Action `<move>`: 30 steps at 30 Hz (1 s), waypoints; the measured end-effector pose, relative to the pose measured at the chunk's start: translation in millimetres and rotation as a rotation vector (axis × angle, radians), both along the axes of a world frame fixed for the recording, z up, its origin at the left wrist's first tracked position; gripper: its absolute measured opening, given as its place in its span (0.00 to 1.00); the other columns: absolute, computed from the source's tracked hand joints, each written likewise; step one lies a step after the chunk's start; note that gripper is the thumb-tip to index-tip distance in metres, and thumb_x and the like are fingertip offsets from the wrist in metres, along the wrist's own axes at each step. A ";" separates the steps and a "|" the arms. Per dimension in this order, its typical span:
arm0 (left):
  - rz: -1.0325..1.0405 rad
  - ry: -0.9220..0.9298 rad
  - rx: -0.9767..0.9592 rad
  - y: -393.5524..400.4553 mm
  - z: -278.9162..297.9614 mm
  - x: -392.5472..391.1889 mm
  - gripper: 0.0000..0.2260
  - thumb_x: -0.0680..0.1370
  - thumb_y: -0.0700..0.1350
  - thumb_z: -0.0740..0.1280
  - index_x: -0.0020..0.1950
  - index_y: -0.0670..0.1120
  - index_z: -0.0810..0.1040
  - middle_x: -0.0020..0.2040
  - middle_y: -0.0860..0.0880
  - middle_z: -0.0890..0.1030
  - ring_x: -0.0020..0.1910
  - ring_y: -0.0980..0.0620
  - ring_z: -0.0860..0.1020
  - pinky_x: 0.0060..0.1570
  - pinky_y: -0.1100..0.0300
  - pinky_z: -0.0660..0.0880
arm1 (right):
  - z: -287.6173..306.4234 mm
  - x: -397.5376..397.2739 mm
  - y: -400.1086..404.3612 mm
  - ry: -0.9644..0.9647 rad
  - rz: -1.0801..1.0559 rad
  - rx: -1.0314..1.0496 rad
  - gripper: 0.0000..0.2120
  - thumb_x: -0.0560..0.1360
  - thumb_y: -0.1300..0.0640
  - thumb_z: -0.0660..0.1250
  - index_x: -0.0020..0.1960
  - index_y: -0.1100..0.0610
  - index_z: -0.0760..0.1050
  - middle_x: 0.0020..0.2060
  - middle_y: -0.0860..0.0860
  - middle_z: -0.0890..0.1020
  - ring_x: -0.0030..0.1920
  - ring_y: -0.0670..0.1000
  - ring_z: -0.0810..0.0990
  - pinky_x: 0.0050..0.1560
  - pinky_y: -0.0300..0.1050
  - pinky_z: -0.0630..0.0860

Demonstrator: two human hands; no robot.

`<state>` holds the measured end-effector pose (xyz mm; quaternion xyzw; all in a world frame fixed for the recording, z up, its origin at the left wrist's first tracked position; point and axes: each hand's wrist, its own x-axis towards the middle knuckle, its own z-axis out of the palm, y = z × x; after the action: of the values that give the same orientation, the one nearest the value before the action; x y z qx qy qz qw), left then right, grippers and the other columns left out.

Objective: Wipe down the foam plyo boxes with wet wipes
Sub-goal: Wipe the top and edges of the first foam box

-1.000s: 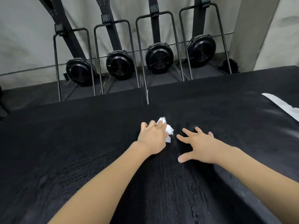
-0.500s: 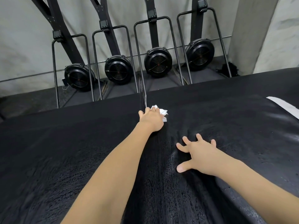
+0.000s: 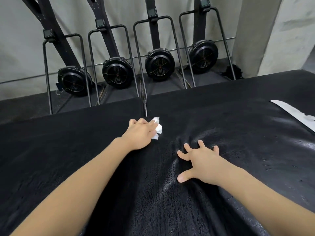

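Note:
Two black foam plyo boxes fill the lower view, the left box (image 3: 59,150) and the right box (image 3: 238,120), with a narrow seam between them at the far edge. My left hand (image 3: 139,133) holds a crumpled white wet wipe (image 3: 157,128) and presses it on the box top just below the seam. My right hand (image 3: 199,162) lies on the right box with fingers spread, pressing a dent into the soft cover. The surface around it glistens wet.
Several black ski-erg machines with round fan housings (image 3: 159,64) and tube frames stand against the grey wall behind the boxes. A white strip (image 3: 293,113) lies on the right box near the right edge. A concrete pillar (image 3: 255,34) rises at the back right.
My left hand pushed the wipe from the middle of the box up to the seam at the far edge, then drew back slightly. My right hand stayed pressed on the right box.

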<state>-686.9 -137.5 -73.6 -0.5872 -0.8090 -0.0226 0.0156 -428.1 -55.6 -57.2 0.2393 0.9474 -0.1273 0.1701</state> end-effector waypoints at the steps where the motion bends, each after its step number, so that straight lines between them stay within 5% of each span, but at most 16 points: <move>1: 0.043 0.051 -0.023 10.9 0.0 2.1 0.21 0.85 0.48 0.52 0.79 0.53 0.61 0.66 0.55 0.75 0.64 0.52 0.67 0.66 0.50 0.57 | -0.1 -0.2 -0.2 0.004 -0.004 -0.005 0.45 0.70 0.28 0.65 0.80 0.41 0.52 0.80 0.45 0.52 0.79 0.63 0.43 0.72 0.75 0.48; 6: 0.222 0.149 -0.074 76.1 2.3 34.4 0.20 0.80 0.43 0.56 0.72 0.45 0.69 0.69 0.49 0.70 0.57 0.45 0.68 0.50 0.49 0.61 | -1.1 -0.5 -0.3 0.002 -0.007 0.006 0.45 0.70 0.27 0.64 0.80 0.40 0.51 0.81 0.45 0.50 0.79 0.62 0.42 0.72 0.75 0.47; 13: -0.229 -0.055 0.141 43.1 -5.5 46.5 0.18 0.84 0.49 0.55 0.73 0.58 0.69 0.63 0.60 0.77 0.62 0.55 0.70 0.66 0.50 0.57 | -4.4 -0.9 0.9 0.022 -0.015 0.016 0.45 0.69 0.26 0.64 0.80 0.40 0.51 0.80 0.44 0.51 0.79 0.62 0.42 0.72 0.75 0.48; 17: -0.008 0.099 0.045 47.2 -0.2 15.8 0.15 0.83 0.46 0.55 0.67 0.55 0.71 0.53 0.58 0.75 0.57 0.50 0.71 0.60 0.49 0.60 | -3.3 -3.1 -0.5 0.012 -0.018 -0.003 0.45 0.70 0.27 0.65 0.80 0.40 0.51 0.80 0.45 0.52 0.79 0.62 0.42 0.72 0.75 0.46; 23: 0.237 0.161 -0.112 104.5 -1.2 35.8 0.20 0.81 0.48 0.58 0.71 0.44 0.71 0.70 0.49 0.72 0.60 0.44 0.68 0.53 0.46 0.60 | -0.5 -3.2 -0.7 0.003 -0.027 -0.020 0.45 0.70 0.28 0.65 0.80 0.40 0.52 0.81 0.45 0.51 0.79 0.62 0.40 0.71 0.76 0.45; 26: 0.034 0.171 -0.082 91.7 5.4 43.6 0.18 0.82 0.50 0.58 0.72 0.50 0.70 0.75 0.53 0.68 0.58 0.45 0.68 0.53 0.47 0.61 | -0.6 -2.1 -0.3 0.003 -0.032 -0.029 0.45 0.70 0.28 0.65 0.80 0.40 0.51 0.81 0.45 0.50 0.79 0.62 0.40 0.72 0.76 0.45; 30: -0.328 0.054 0.018 20.9 2.9 52.8 0.19 0.84 0.51 0.54 0.74 0.53 0.70 0.64 0.62 0.73 0.53 0.51 0.68 0.65 0.49 0.60 | 0.0 -2.2 -1.0 0.015 -0.022 -0.011 0.45 0.69 0.28 0.65 0.80 0.41 0.53 0.80 0.45 0.53 0.79 0.62 0.43 0.72 0.75 0.47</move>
<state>-634.1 -116.6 -70.7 -0.7115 -0.7014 -0.0165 0.0386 -430.3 -56.6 -57.2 0.2477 0.9453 -0.1363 0.1627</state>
